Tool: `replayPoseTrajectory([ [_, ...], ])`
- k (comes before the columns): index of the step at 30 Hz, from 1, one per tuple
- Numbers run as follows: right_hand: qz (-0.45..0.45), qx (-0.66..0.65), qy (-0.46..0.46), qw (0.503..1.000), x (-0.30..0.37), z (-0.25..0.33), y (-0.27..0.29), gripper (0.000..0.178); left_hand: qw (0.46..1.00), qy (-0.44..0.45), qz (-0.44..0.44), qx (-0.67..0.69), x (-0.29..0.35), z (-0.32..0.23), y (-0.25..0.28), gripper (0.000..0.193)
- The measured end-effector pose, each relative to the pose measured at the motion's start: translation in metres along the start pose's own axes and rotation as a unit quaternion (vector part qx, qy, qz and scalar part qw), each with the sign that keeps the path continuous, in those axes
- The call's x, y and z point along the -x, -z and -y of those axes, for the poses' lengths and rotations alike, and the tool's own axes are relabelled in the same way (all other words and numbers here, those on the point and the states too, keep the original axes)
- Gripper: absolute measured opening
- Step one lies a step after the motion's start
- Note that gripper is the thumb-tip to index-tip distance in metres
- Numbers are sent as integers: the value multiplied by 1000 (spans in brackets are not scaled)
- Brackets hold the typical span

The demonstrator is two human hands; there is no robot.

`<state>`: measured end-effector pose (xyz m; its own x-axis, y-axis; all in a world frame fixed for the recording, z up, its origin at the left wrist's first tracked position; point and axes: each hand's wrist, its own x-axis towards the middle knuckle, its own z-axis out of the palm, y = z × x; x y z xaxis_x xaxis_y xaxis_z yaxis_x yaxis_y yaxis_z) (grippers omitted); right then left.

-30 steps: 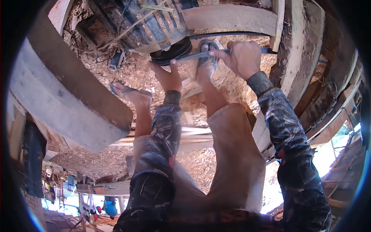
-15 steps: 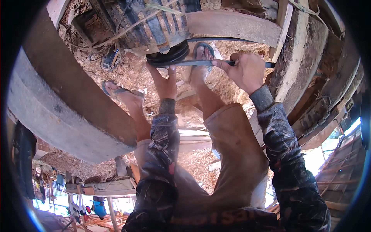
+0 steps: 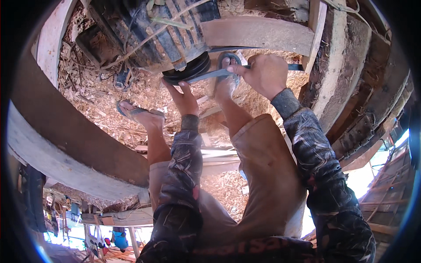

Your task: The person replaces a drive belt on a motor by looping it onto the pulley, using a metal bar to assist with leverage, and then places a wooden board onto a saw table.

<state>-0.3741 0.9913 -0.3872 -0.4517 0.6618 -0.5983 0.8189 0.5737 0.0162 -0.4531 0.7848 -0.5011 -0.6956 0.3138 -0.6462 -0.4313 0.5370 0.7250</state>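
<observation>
A finned motor [image 3: 151, 37] coated in dust carries a black grooved pulley [image 3: 193, 70] on its near end. A flat dark drive belt [image 3: 212, 75] runs from the pulley's near rim off to the right, and its far run passes behind. My right hand [image 3: 265, 76] is closed round the near run, thumb stretched along it toward the pulley. At the pulley's lower rim my left hand [image 3: 182, 98] has thumb and fingers around the belt's edge. Its fingertips are partly hidden by the rim.
Thick curved-looking timber beams [image 3: 87, 131] flank me at left, and stacked planks [image 3: 337, 65] stand at right. A board [image 3: 258, 33] lies beyond the belt. Wood chips [image 3: 101, 101] cover the ground around my sandalled feet. An open-topped box [image 3: 98, 41] sits beside the motor.
My right hand has shifted left along with the belt, toward the pulley. The near run now slants down to the pulley. My left hand stays at the rim. The whole view has shifted slightly.
</observation>
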Motion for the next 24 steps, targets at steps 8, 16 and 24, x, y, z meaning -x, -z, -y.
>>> replayPoseTrajectory([
  [8, 66, -28, 29, 997, -2, 20, 4, 59, 999, 23, 31, 8, -11, 36, 15, 60],
  [16, 9, -60, 76, 995, 0, 35, -17, 60, 991, 127, 21, 38, -11, 27, 12, 69],
  [24, 44, -62, 71, 995, -6, 37, -13, 63, 997, 7, 59, 52, 4, 9, -5, 85],
])
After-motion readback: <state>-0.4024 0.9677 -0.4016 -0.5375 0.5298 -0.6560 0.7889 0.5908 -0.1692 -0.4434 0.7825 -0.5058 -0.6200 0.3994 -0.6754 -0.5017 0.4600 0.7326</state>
